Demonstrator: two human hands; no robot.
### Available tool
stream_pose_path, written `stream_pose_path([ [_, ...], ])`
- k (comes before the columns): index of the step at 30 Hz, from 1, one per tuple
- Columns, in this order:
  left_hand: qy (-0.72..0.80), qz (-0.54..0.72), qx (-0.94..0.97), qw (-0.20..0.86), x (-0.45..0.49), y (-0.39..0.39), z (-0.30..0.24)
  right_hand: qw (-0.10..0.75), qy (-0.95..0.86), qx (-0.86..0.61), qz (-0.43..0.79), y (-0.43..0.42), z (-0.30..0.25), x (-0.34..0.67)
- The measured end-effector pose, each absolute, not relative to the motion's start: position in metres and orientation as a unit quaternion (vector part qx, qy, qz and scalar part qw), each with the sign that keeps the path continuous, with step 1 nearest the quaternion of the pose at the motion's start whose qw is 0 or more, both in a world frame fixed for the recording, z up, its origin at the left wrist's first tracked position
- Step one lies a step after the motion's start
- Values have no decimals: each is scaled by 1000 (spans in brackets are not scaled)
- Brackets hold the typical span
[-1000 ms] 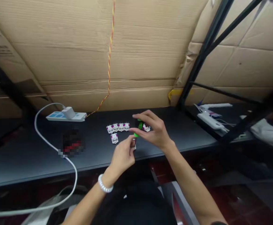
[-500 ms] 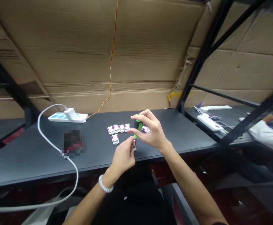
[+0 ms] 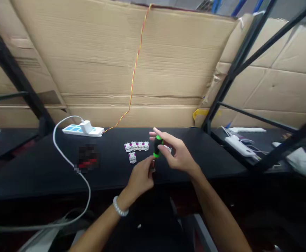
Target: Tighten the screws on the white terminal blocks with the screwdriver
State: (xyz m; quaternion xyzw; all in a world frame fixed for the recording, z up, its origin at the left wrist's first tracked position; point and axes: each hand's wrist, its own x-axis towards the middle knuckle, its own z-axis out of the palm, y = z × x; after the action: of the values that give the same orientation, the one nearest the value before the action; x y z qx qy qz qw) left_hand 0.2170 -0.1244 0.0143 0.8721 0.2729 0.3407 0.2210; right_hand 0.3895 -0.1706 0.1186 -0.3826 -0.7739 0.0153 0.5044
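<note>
A screwdriver point(image 3: 157, 144) with a black and bright green handle stands upright at the front of the desk. My right hand point(image 3: 178, 150) has thumb and fingers around its handle, the fingertips reaching up near the top. My left hand point(image 3: 141, 176) pinches a small part at the screwdriver's lower end; the fingers hide most of that part. Left of the hands, several small white and purple plug-like pieces point(image 3: 140, 146) lie in a row, with a single similar piece point(image 3: 132, 157) in front of them. Another small white piece point(image 3: 168, 148) shows partly behind my right hand.
A white power strip point(image 3: 97, 131) with a plugged-in charger sits at the back left, its white cable point(image 3: 63, 156) looping over the desk's front edge. A blurred dark and red object point(image 3: 88, 159) lies nearby. Black metal posts point(image 3: 222, 84) frame the cardboard wall point(image 3: 95, 59).
My view has tilted up a little, so things sit lower and further right. My right fingers have closed in around the screwdriver handle. The left hand keeps its pinch.
</note>
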Motion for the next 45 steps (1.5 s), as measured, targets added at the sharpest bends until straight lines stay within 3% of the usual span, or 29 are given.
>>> stream_pose_path([
  [4, 274, 343, 872, 219, 217, -125, 15, 519, -738, -422, -82, -173, 119, 389],
  [10, 276, 343, 871, 219, 217, -124, 13, 455, -792, -407, -19, -185, 129, 386],
  [15, 278, 348, 868, 218, 218, -124, 12, 459, -763, -440, -119, -184, 128, 385],
  [19, 267, 353, 869, 220, 218, -124, 11, 456, -790, -410, -25, -183, 128, 387],
  [25, 265, 352, 871, 216, 218, -124, 11, 474, -744, -454, -124, -181, 125, 393],
  [30, 266, 348, 872, 221, 218, -124, 10, 462, -783, -416, 2, -182, 124, 397],
  [34, 264, 355, 870, 218, 219, -124, 8, 478, -747, -451, -99, -179, 123, 399],
  [40, 267, 347, 872, 219, 218, -125, 11, 470, -788, -399, 12, -181, 124, 399],
  [45, 262, 351, 872, 219, 218, -125, 13, 479, -762, -433, -58, -181, 125, 401],
])
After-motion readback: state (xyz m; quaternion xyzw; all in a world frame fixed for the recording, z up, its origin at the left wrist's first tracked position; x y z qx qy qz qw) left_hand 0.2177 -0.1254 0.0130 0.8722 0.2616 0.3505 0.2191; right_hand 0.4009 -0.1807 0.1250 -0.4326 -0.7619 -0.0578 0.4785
